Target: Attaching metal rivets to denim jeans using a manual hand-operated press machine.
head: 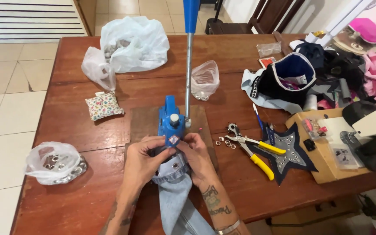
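Left hand (143,153): it's pinching the light blue denim strip (176,196) right at the foot of the blue hand press (170,126), fingers curled on the cloth, so grasping rather than loose.
Right hand (196,153): it's doing the same from the other side, fingertips gripping the denim edge up against the press. Looks to me like both hands are steadying the cloth so the hole sits square under the die.
Denim strip: it's lying on the tabletop (79,113) and hanging off the near edge toward the person, its top end tucked under the press head. A metal eyelet (176,165) is already showing in it just below the fingers.
Press: it's sitting on a darker wooden board (144,119), probably to keep it from marking the tabletop, with its long lever (188,65) sticking straight up, nobody touching it.
Pliers: the yellow-handled punch pliers (251,150) are lying just right of the press, with a few loose eyelets (225,142) beside them, handy for the right hand.
Star patch: a dark star-shaped piece (290,152) studded with eyelets is lying beside the pliers.
Bags: a clear bag of metal rings (55,163) is sitting well off to the left, another small bag (205,78) is behind the lever.
Pincushion: a floral one (104,105) is sitting left of the press.
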